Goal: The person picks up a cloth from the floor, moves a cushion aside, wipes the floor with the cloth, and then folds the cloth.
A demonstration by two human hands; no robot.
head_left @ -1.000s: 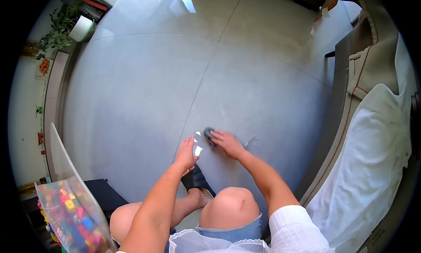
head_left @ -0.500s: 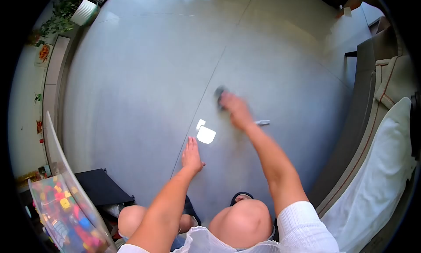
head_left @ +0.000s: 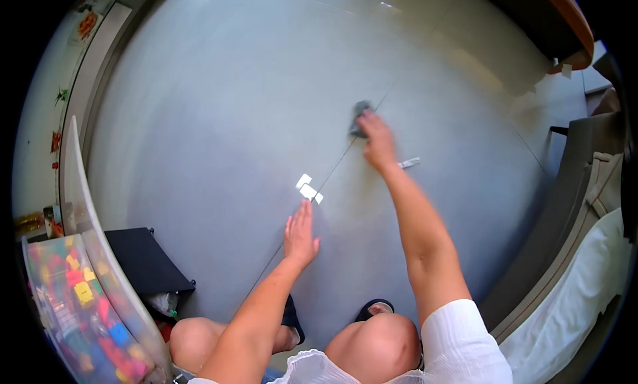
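My right hand point(head_left: 377, 141) is stretched forward, with its fingers closed on a crumpled dark grey cloth point(head_left: 361, 118). The cloth lies against the smooth grey floor point(head_left: 219, 138), over a dark floor seam, and is slightly blurred. Nearer to me, my left hand point(head_left: 301, 241) is palm down with its fingers stretched out and nothing in it. It is at or just above the floor; contact is hard to tell. Bright white patches that look like reflected light show just past its fingertips. A small pale strip point(head_left: 409, 162) shows beside my right wrist.
At the lower left stand a clear bin of colourful blocks point(head_left: 83, 292) and a black panel point(head_left: 146, 261). A grey-brown sofa point(head_left: 565, 184) with a white cloth point(head_left: 571, 297) runs along the right. A brown-edged piece of furniture point(head_left: 575, 25) is at the upper right.
My right hand has moved the grey cloth forward and slightly right, across the floor seam. My left hand has shifted a little to the right. The view has also moved.
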